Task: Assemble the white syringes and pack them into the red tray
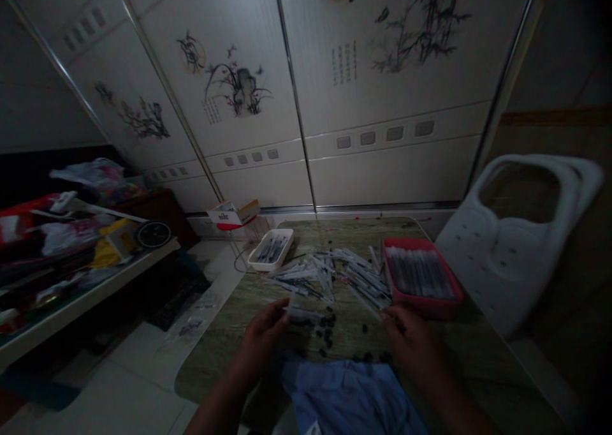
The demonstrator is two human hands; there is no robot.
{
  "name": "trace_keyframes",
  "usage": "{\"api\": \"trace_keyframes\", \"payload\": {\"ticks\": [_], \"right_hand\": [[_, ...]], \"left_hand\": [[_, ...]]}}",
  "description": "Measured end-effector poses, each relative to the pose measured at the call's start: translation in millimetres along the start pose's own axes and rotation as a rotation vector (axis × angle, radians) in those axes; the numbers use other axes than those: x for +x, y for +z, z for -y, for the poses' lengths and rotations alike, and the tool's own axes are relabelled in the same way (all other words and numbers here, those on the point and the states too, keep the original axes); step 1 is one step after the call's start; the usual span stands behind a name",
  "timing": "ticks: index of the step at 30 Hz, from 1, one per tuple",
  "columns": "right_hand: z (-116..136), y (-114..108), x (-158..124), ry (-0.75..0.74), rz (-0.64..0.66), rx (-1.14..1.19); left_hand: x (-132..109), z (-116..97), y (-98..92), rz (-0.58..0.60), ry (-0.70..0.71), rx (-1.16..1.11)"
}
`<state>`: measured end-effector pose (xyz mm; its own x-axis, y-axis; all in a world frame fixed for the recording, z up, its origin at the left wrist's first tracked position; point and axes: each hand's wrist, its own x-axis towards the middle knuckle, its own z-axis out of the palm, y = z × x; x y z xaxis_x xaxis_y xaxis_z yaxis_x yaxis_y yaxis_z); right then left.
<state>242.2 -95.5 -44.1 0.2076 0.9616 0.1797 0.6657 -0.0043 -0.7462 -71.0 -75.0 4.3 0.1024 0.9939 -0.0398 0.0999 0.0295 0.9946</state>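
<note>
My left hand [264,331] is closed in a pinch on a thin clear piece [292,300] that sticks up past the fingertips; its kind is too blurred to tell. Beside it lie several pale pens [306,316]. My right hand [411,339] pinches the near end of a slim pale pen [366,302], which points away and to the left. Small black caps [327,326] are scattered between my hands. Beyond them spreads a loose heap of pens [320,269]. To the right, a pink basket [447,304] holds a packed row of pens [421,272].
A white tray [252,264] with dark-tipped sticks stands at the table's [215,352] far left. Blue cloth [349,390] lies at the near edge. A white folding chair [497,250] leans at right. A cluttered bench [138,266] stands left, and sliding panels [382,173] rise behind.
</note>
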Motion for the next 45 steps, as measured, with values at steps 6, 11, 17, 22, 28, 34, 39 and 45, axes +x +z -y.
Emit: {"api": "trace_keyframes", "payload": {"ticks": [6, 11, 17, 22, 28, 34, 39, 45], "right_hand": [[4.7, -3.6, -8.8, -0.078, -0.051, -0.098], [3.8, -3.7, -12.6, -0.094, -0.134, -0.123], [-2.4, -1.1, -12.4, -0.063, -0.191, -0.127], [9.6, 4.5, -15.5, -0.057, -0.159, -0.138], [51.4, 19.6, -7.1, -0.088, 0.105, -0.145], [102.2, 55.7, 38.6, -0.146, 0.326, -0.427], [125.3, 88.6, 77.8, -0.16, 0.384, -0.567], [135.7, 103.3, 98.2, -0.127, 0.477, -0.724]], "left_hand": [[-4.0, 8.5, 18.9, -0.182, -0.146, -0.382], [10.2, 9.9, 25.3, -0.363, -0.128, -0.622], [43.8, -2.4, 23.0, -0.525, -0.065, -0.826], [64.7, -2.7, 26.1, -0.593, -0.039, -0.938], [72.8, 9.8, 19.1, -0.657, -0.009, -0.967], [79.6, 10.7, 2.4, -0.67, 0.01, -0.967], [82.4, 13.8, -1.0, -0.653, -0.028, -0.99], [83.1, 17.0, 2.9, -0.634, -0.114, -0.997]]}}
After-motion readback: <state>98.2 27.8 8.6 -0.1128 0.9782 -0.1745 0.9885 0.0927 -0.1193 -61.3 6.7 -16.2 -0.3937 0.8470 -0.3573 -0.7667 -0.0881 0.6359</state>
